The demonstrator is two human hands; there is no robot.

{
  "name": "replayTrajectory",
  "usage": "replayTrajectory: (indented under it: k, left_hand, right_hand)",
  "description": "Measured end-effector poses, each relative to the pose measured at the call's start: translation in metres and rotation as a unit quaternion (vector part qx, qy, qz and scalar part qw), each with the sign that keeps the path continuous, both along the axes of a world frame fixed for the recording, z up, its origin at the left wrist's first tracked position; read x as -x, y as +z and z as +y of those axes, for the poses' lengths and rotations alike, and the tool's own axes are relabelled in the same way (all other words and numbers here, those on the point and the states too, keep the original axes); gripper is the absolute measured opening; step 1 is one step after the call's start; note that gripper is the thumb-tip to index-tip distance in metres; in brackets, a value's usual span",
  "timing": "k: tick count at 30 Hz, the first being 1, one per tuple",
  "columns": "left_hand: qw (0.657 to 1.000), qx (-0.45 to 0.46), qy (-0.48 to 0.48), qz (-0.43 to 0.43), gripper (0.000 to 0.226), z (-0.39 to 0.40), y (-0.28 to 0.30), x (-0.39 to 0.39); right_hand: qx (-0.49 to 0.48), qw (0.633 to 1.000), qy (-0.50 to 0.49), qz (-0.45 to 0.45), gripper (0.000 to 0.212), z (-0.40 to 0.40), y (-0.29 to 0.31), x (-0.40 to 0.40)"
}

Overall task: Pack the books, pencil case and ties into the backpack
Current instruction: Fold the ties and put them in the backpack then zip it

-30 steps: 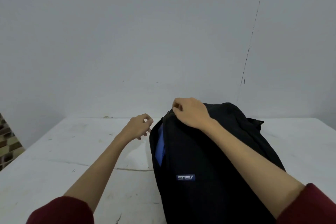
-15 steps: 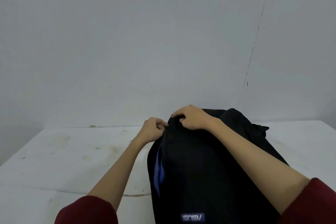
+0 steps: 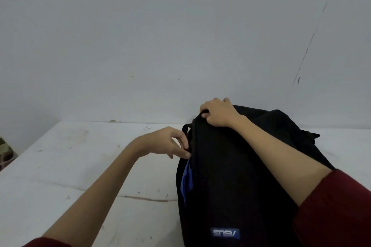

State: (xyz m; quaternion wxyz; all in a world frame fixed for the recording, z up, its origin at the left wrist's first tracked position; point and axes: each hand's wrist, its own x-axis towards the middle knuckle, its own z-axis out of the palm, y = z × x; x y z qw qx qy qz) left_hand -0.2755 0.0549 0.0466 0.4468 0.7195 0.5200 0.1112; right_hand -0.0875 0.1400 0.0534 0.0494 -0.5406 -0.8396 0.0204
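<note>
A black backpack point(image 3: 230, 176) with a small blue logo patch lies on the white table point(image 3: 84, 176). Along its left side a gap shows blue lining point(image 3: 186, 182). My right hand point(image 3: 218, 113) grips the fabric at the backpack's far top end. My left hand point(image 3: 170, 143) pinches something small and dark at the left edge of the gap, likely the zipper pull. No books, pencil case or ties are visible outside the bag.
A plain grey wall point(image 3: 160, 36) rises right behind the table, with a dark crack at the right. A patterned tile floor point(image 3: 5, 154) shows past the table's left edge. A black strap point(image 3: 309, 136) sticks out behind the bag.
My left hand has slid down the backpack's left side, away from the top. My right hand keeps its grip at the top end. The visible blue gap is shorter.
</note>
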Motion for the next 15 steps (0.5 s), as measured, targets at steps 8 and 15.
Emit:
replayTrajectory:
  k: [8, 15]
  left_hand:
    - [0.998, -0.07, 0.001, -0.002, 0.031, -0.029, -0.025, -0.017]
    - [0.997, 0.017, -0.044, -0.063, 0.029, -0.047, -0.026, -0.008]
  right_hand:
    - [0.019, 1.0, -0.011, 0.006, 0.024, -0.012, 0.004, 0.003]
    - [0.023, 1.0, -0.019, -0.001, 0.026, -0.02, 0.007, 0.001]
